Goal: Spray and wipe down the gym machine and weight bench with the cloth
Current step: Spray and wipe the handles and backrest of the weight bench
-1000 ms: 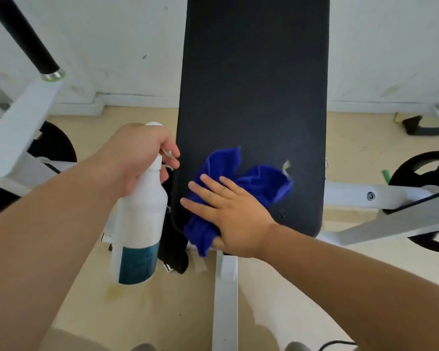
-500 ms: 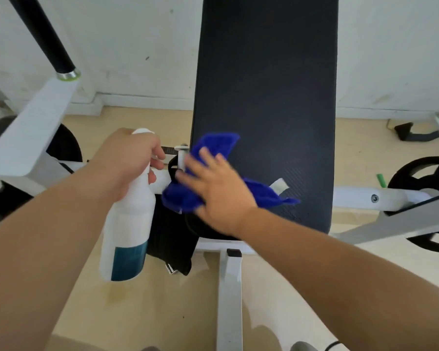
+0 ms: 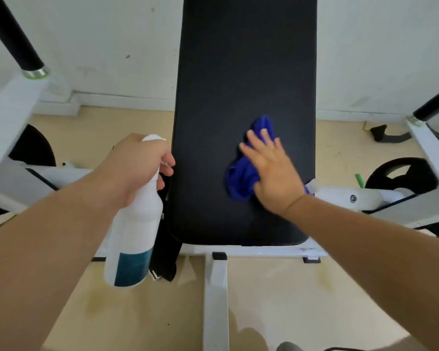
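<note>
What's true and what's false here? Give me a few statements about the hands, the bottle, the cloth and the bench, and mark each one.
1. The left hand grips the bottle. True.
2. The right hand lies on the cloth with its fingers straight. True.
3. The cloth is red. False: it is blue.
4. The cloth lies on the floor. False: it is on the black bench pad, under the right hand.

Bench pad (image 3: 243,72) matt black w/ fine ribbed texture – cloth (image 3: 241,178) soft blue fabric, bottle (image 3: 134,224) smooth white plastic.
</note>
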